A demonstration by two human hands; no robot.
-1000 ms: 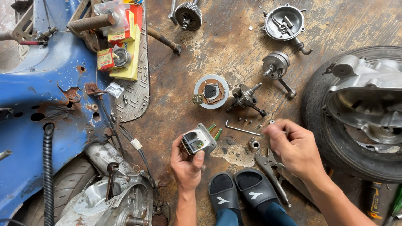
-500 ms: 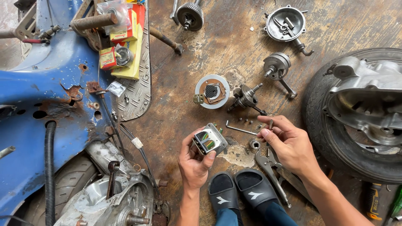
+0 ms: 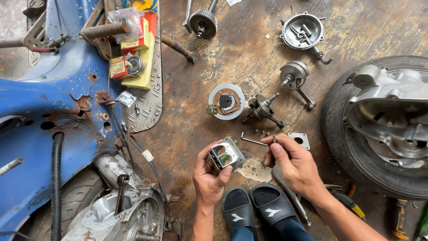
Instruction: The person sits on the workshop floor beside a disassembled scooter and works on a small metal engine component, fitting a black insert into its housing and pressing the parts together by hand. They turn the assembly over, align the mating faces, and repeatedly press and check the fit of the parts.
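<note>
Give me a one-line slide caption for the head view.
Left hand holds a small square grey metal block; right hand pinches a tiny screw over the stained floor.

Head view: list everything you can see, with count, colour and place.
Valve block: 1, grey, in left hand.
Screw: 1, dark, in right fingertips.
Hex key: 1, steel, floor by right hand.
Square plate: 1, grey, beside right hand.
Crankshaft: 1, dark steel, centre.
Round disc: 1, white-rimmed, centre.
Gear: 1, grey, top.
Round cover: 1, grey, top right.
Tyre: 1, black, right.
Scooter body: 1, blue, left.
Boxes: several, yellow and red, on scooter.
Sandals: 2, black, bottom.
Left hand: holding block.
Right hand: pinching screw.
</note>
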